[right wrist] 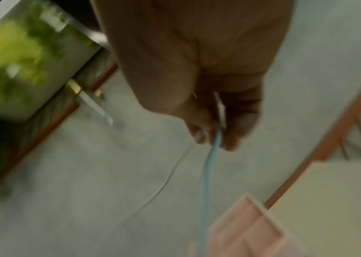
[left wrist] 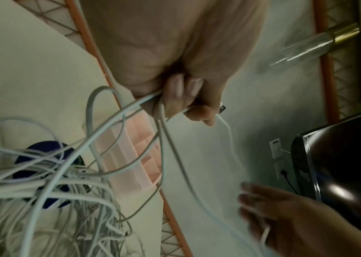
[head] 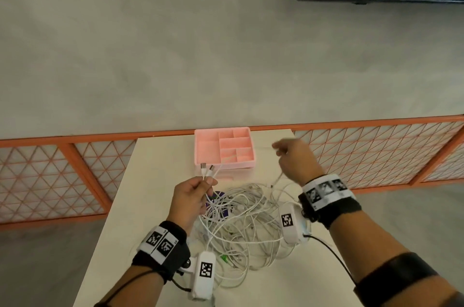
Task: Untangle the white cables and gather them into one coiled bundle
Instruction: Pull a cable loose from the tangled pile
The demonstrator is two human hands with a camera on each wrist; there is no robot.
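Your left hand (head: 194,197) grips plug ends pointing away; your right hand (head: 293,156) pinches one strand; white cables (head: 241,221) lie tangled between, on the table (head: 155,173).

White cables (head: 241,216) lie over a purple patch (head: 221,206) on the cream counter (head: 150,181). The compartment tray (head: 224,146) is pink. The orange-framed railing (head: 376,151) shows a triangle lattice.
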